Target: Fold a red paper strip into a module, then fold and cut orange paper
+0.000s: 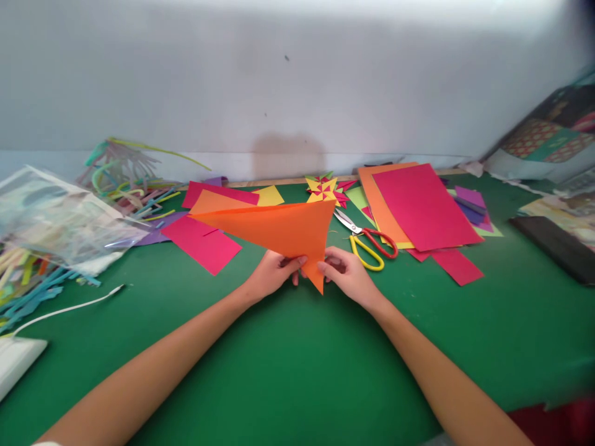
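An orange sheet of paper (279,229), folded over into a pointed shape, is held up above the green table. My left hand (273,272) pinches its lower edge, thumb in front and fingers behind. On the other side, my right hand (346,272) grips the right edge near the bottom tip, thumb also in front. The paper's long point reaches to the left, and its lower corner hangs between my hands. Just beyond my right hand lie scissors (357,231) with one red and one yellow handle loop. Behind the paper sits a yellow and red folded paper star (324,189).
Red sheets (425,207) lie over orange ones at right, beside a black flat case (555,244). Red paper pieces (204,244) are at left. Pipe cleaners (125,173), a clear plastic bag (69,210) and a white cable (69,314) occupy the far left of the green table (288,378).
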The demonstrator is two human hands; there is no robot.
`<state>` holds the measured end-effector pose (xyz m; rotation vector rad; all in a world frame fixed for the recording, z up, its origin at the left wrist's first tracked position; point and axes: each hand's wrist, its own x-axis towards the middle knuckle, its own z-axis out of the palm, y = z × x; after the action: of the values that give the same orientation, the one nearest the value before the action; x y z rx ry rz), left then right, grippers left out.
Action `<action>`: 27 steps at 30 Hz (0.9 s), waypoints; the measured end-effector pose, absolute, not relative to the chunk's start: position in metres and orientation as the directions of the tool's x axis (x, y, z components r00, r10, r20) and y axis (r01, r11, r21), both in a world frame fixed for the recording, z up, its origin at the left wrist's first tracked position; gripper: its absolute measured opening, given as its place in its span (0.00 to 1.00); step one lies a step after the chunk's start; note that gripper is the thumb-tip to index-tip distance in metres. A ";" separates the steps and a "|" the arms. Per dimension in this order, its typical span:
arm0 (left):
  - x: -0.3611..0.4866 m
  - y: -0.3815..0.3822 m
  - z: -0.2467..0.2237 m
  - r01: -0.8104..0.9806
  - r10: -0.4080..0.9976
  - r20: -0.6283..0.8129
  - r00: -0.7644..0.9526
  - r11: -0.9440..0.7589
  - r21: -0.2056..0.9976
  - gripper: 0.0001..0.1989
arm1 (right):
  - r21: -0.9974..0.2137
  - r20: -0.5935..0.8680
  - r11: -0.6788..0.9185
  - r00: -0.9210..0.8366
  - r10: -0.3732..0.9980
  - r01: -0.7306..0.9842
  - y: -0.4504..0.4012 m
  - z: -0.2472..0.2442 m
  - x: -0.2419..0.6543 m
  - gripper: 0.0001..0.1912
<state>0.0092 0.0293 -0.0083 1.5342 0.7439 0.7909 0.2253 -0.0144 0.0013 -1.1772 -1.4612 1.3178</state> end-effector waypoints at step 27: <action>0.015 0.031 0.003 -0.270 0.968 -0.062 0.242 0.129 0.954 0.22 | -0.901 -0.184 -0.166 0.008 0.983 -0.401 -0.002 0.010 0.240 0.19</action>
<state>0.0149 0.0308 0.0032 1.0314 0.8774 1.0923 0.2404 -0.0021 0.0104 -1.0435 -0.7770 1.4698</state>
